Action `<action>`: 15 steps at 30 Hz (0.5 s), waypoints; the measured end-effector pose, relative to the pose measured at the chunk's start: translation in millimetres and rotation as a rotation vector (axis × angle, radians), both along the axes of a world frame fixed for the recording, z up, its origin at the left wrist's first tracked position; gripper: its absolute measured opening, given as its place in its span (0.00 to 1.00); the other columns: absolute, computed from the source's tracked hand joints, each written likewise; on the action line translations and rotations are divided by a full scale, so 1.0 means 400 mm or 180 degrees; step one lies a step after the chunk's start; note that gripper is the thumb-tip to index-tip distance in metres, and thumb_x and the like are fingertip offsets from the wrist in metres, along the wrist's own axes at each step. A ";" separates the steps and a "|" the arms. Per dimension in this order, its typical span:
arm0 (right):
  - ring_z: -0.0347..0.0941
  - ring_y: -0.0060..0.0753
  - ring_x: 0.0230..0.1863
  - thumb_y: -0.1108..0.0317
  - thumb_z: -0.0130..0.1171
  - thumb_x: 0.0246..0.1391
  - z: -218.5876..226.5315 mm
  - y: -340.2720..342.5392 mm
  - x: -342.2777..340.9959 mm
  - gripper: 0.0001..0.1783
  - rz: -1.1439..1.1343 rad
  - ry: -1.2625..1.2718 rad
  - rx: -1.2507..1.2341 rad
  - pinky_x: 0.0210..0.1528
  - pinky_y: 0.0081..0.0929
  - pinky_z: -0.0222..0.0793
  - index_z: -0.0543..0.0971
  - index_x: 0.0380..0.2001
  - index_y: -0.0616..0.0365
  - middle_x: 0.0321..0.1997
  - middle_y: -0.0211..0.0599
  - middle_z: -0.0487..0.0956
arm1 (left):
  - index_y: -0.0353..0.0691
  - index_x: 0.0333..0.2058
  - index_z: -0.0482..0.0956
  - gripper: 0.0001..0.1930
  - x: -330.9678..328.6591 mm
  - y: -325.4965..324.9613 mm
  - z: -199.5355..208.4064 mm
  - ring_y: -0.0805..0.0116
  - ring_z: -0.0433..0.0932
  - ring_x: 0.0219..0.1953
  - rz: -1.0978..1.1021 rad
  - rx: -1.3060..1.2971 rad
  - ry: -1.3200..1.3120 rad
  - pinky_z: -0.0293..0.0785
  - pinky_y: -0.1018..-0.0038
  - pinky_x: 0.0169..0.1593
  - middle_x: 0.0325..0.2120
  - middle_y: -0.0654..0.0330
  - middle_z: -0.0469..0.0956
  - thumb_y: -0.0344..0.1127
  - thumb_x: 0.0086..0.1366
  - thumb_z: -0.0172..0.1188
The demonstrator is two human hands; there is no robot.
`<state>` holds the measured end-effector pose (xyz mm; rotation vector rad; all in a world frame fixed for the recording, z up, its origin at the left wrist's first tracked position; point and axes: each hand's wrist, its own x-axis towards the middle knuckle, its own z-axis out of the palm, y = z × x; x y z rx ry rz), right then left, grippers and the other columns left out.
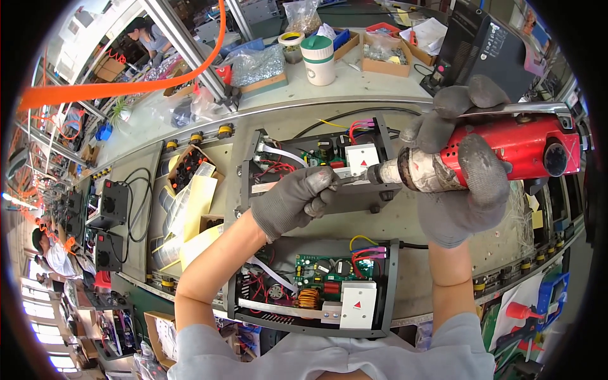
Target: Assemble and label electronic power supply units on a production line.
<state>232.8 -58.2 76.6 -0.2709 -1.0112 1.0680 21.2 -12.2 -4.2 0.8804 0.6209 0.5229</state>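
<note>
My right hand, in a grey glove, is wrapped around a red power screwdriver with a worn pale front collar. The tool lies nearly level, its nose pointing left. From the nose a thin dark bit reaches to my left hand, whose gloved fingers are pinched at the bit's tip; whether a screw is there is hidden. Beneath the bit is an open black metal case with a green circuit board, wires and a white plate. A second open case sits nearer me, showing a copper coil and white plate.
Both cases rest on a conveyor-like bench. Left of them are a cardboard box of dark parts and yellowish sheets. A white cup with green lid and parts boxes stand behind. An orange strap crosses the upper left. Other people work at far left.
</note>
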 end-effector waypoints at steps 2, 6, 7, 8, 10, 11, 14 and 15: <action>0.69 0.30 0.31 0.68 0.53 0.44 0.009 -0.003 -0.008 0.27 -0.0085 -0.0027 0.0004 0.41 0.36 0.69 0.63 0.50 0.62 0.42 0.44 0.71 | 0.42 0.34 0.70 0.18 0.000 0.004 -0.003 0.84 0.58 0.17 -0.0073 0.0073 -0.0037 0.55 0.85 0.23 0.19 0.71 0.63 0.53 0.60 0.56; 0.69 0.30 0.31 0.69 0.53 0.43 0.017 -0.008 -0.016 0.28 -0.0269 -0.0076 0.0011 0.41 0.36 0.69 0.63 0.50 0.62 0.42 0.44 0.72 | 0.42 0.33 0.70 0.18 0.000 0.004 0.006 0.84 0.58 0.17 -0.0044 0.0033 -0.0038 0.55 0.85 0.23 0.19 0.71 0.63 0.52 0.60 0.57; 0.69 0.30 0.32 0.69 0.53 0.43 0.018 -0.009 -0.017 0.28 -0.0312 -0.0086 0.0016 0.41 0.36 0.69 0.63 0.51 0.62 0.42 0.44 0.72 | 0.42 0.33 0.71 0.18 0.000 0.002 0.009 0.84 0.58 0.17 -0.0042 0.0032 -0.0030 0.54 0.85 0.22 0.18 0.72 0.63 0.52 0.60 0.57; 0.69 0.30 0.32 0.69 0.53 0.43 0.019 -0.009 -0.018 0.28 -0.0353 -0.0097 0.0020 0.41 0.36 0.69 0.63 0.51 0.62 0.42 0.44 0.72 | 0.42 0.33 0.71 0.18 0.000 0.002 0.010 0.84 0.57 0.16 -0.0040 0.0032 -0.0022 0.54 0.85 0.22 0.18 0.72 0.63 0.53 0.59 0.58; 0.69 0.30 0.32 0.69 0.53 0.43 0.020 -0.009 -0.020 0.28 -0.0431 -0.0113 0.0033 0.41 0.35 0.69 0.63 0.51 0.62 0.42 0.44 0.72 | 0.42 0.33 0.71 0.18 -0.007 0.002 0.010 0.85 0.57 0.17 -0.0019 -0.0011 -0.0032 0.55 0.86 0.22 0.19 0.72 0.64 0.51 0.60 0.57; 0.69 0.30 0.32 0.69 0.53 0.43 0.021 -0.008 -0.021 0.28 -0.0466 -0.0119 0.0040 0.41 0.35 0.69 0.63 0.51 0.62 0.42 0.44 0.72 | 0.41 0.34 0.71 0.17 -0.011 0.002 0.011 0.85 0.57 0.18 0.0001 -0.0055 -0.0046 0.56 0.86 0.23 0.20 0.72 0.64 0.50 0.62 0.56; 0.69 0.30 0.32 0.69 0.53 0.43 0.022 -0.014 -0.019 0.28 -0.0643 -0.0189 0.0031 0.41 0.35 0.68 0.63 0.51 0.63 0.42 0.44 0.72 | 0.41 0.37 0.73 0.19 0.003 0.017 0.028 0.86 0.61 0.19 -0.0163 0.0051 0.0109 0.59 0.88 0.24 0.19 0.72 0.65 0.52 0.61 0.57; 0.69 0.30 0.32 0.69 0.53 0.43 0.019 -0.013 -0.020 0.29 -0.0677 -0.0204 0.0028 0.41 0.35 0.68 0.63 0.51 0.63 0.42 0.43 0.72 | 0.41 0.37 0.73 0.19 0.006 0.019 0.041 0.86 0.61 0.19 -0.0157 0.0042 0.0108 0.59 0.88 0.24 0.19 0.72 0.65 0.52 0.61 0.57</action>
